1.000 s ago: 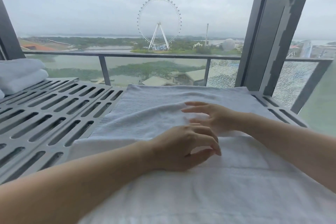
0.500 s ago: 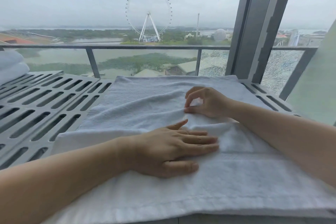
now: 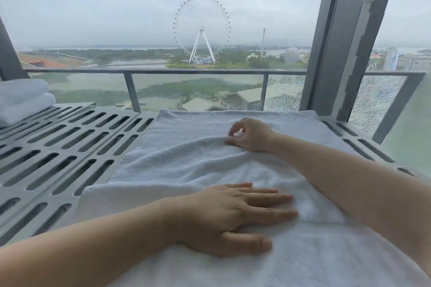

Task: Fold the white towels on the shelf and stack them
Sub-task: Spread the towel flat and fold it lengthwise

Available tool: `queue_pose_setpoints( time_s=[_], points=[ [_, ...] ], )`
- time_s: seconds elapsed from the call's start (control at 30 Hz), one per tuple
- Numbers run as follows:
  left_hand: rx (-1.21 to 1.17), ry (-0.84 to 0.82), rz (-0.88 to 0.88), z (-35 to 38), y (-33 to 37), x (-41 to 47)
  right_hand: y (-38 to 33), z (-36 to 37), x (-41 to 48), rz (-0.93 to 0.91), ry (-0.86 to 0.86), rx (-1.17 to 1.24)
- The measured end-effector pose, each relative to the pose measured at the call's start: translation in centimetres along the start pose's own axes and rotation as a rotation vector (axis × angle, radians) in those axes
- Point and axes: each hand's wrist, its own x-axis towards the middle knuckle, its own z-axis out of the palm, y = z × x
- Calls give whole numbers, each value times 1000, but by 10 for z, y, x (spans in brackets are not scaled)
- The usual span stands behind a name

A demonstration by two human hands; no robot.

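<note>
1. Your landmark is the grey slotted metal shelf [image 3: 70,147], which runs across the frame in front of a glass railing.
2. The white terry-cloth towel [image 3: 186,158] you are working on lies spread over the right part of that shelf, its far edge close to the shelf's back edge and its near end running out of the frame's bottom.
3. Your left hand [image 3: 233,216] lies palm down on the towel's near half, fingers straight and together, gripping nothing.
4. Your right hand [image 3: 250,135] is farther back on the towel, toward the shelf's rear; thumb and fingertips are pinched together on a raised ridge of cloth.
5. From that pinch a rumpled fold runs across the towel toward the shelf's bare left part.
6. A stack of folded white towels [image 3: 21,98] sits at the shelf's far left corner, well apart from both hands.
</note>
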Motion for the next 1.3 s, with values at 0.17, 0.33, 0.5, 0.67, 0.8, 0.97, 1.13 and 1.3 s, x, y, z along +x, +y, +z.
queue_pose_setpoints(
  time_s=[0.17,0.33,0.5,0.67,0.8,0.97,1.13,1.3],
  points=[
    [24,-8,6,0,0,1,4,-4,16,15,117,-37],
    [-21,17,4,1,-3,1,17,-11,11,35,5,138],
    [-112,75,-59,1,-7,3,60,-38,-22,21,54,56],
    [-36,42,-136,3,-11,8,93,-58,-54,82,-56,-68],
    [47,-36,-131,7,-11,10,99,-57,-56,45,-35,-151],
    [30,-40,-120,7,-9,8,98,-66,-39,55,20,-199],
    [15,-68,-130,2,-9,9,105,-64,-53,78,-19,-91],
    [-20,-54,-76,-9,-1,36,132,-85,-83,135,-40,-2]
  ],
)
